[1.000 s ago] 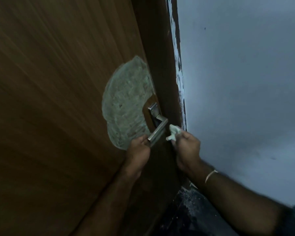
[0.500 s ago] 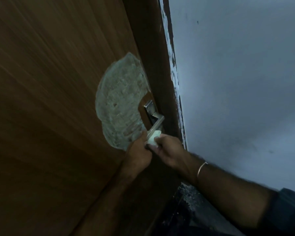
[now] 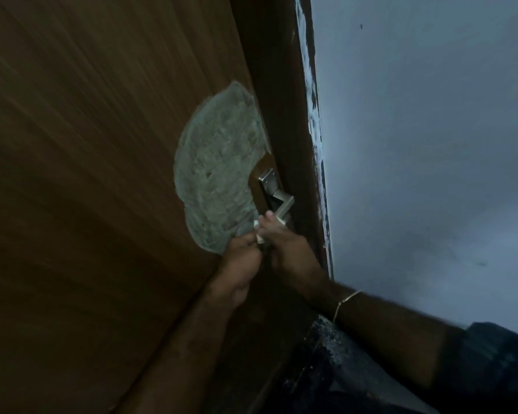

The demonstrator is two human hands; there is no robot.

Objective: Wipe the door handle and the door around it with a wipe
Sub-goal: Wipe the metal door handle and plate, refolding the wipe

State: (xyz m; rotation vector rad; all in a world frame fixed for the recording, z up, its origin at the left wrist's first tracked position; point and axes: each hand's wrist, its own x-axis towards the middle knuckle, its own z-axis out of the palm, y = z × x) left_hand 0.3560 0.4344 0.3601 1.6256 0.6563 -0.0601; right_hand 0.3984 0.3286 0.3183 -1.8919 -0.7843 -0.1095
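Note:
A brown wooden door fills the left of the view. A large grey smeared patch covers it just left of the metal lever handle. My left hand grips the free end of the handle from below. My right hand is closed on a small white wipe, which presses against the lower part of the lever, right beside my left hand. Most of the wipe is hidden under my fingers.
A dark door frame runs along the door's edge, with chipped white paint along its right side. A pale grey wall fills the right. Dark speckled floor shows at the bottom.
My right hand brought the wipe from beside the frame leftward onto the handle. The left hand has stayed on the handle's end.

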